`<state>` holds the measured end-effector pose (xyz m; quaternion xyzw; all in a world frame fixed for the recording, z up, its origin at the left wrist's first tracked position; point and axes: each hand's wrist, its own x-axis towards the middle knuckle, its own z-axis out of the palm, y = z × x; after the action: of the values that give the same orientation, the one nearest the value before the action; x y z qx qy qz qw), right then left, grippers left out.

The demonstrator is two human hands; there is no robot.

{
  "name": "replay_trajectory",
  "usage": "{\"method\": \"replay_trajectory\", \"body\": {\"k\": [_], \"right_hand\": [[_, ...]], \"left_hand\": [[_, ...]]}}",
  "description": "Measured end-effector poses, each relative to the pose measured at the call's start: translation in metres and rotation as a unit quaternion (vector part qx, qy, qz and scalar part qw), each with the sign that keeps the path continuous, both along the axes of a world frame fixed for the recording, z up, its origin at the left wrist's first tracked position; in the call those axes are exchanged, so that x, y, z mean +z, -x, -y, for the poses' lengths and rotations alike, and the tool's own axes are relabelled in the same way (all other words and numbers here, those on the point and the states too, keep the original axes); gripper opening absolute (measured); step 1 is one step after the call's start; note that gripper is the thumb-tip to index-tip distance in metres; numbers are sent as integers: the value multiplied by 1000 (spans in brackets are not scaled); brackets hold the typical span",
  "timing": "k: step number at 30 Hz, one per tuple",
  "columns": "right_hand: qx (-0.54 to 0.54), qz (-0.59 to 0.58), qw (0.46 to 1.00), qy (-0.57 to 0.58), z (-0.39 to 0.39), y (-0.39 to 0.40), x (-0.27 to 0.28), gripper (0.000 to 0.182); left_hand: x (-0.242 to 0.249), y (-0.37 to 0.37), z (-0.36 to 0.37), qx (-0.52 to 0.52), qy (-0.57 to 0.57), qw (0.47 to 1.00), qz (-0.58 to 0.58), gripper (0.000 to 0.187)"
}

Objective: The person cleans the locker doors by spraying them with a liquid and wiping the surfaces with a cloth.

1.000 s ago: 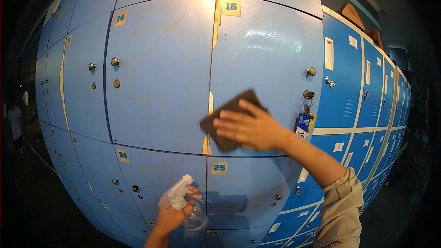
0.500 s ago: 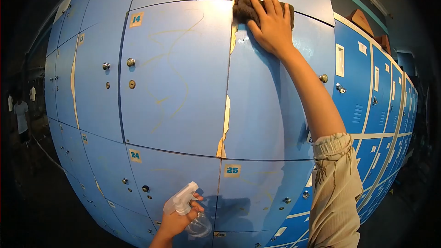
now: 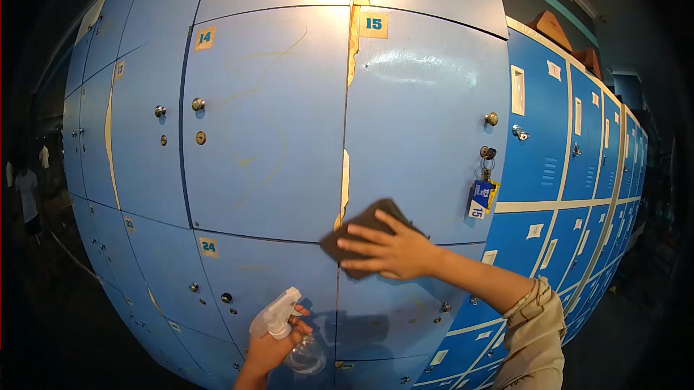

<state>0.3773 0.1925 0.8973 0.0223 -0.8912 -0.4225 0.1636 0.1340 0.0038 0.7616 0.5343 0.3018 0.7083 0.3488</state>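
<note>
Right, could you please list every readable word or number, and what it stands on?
"14": large left door's label
"15": large right door's label
"13": narrower left door's label
"24": lower left door's label
"23": lower narrower door's label
"15": key tag
The rest, including darker lockers' papers, is too small or blurred.

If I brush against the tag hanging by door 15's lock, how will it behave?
The tag will probably swing or twist, since it hangs loosely from a ring below the lock. Its flat, straight-edged shape suggests something fairly stiff. It looks light, so even a gentle nudge could tap it against the door.
</note>
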Motion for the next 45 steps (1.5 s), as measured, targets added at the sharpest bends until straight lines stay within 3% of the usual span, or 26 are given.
{"method": "replay_trajectory", "body": {"k": [3, 6, 9, 13, 16, 19, 22, 25, 28, 32, 35, 37, 40, 43, 45], "right_hand": [[31, 46, 998, -1, -6, -12, -7, 50], [34, 67, 997, -27, -5, -18, 34, 43], [26, -43, 996, -78, -12, -26, 93, 50], [-22, -294, 947, -128, -22, -34, 198, 69], [-49, -442, 881, -161, -34, -34, 258, 60], [-96, -513, 826, -212, -44, -29, 285, 60], [-79, -520, 829, -192, -46, -22, 283, 61], [-60, -443, 883, -143, -38, -18, 246, 65], [-40, -330, 938, -93, -17, -9, 169, 76], [-49, -110, 993, -3, -2, -11, 46, 75], [-23, -8, 999, 28, 0, -19, -19, 65], [-44, 6, 995, 92, -2, -23, -27, 64], [-34, 3, 999, -14, -13, -21, -15, 63], [-48, -28, 997, -54, -13, -18, 24, 62], [-48, -133, 988, -62, -13, -14, 69, 63]], "left_hand": [[-1, -1, 0, -7, 6, 1000, 4, 45], [0, -5, 2, 5, 7, 1000, 9, 46], [-1, -6, 3, 9, 3, 1000, 9, 47], [-1, -6, 4, 6, 4, 1000, 4, 46], [-7, -5, 4, -2, 17, 1000, 12, 47], [-3, -3, 8, 5, 40, 999, -9, 59], [-9, 2, 7, 3, 31, 999, -12, 59], [-9, -1, 9, 12, 16, 1000, 7, 56], [-16, -4, 4, 35, 6, 999, 27, 44], [-4, -8, 8, 17, 29, 999, 20, 43], [0, -14, 7, 7, 29, 999, 14, 42], [3, -15, 6, -3, 45, 999, -7, 42], [7, -24, 1, 12, 15, 998, -56, 41], [16, -30, -2, -12, 34, 998, -59, 49], [22, -37, -6, -44, 1, 999, -32, 50]]}}
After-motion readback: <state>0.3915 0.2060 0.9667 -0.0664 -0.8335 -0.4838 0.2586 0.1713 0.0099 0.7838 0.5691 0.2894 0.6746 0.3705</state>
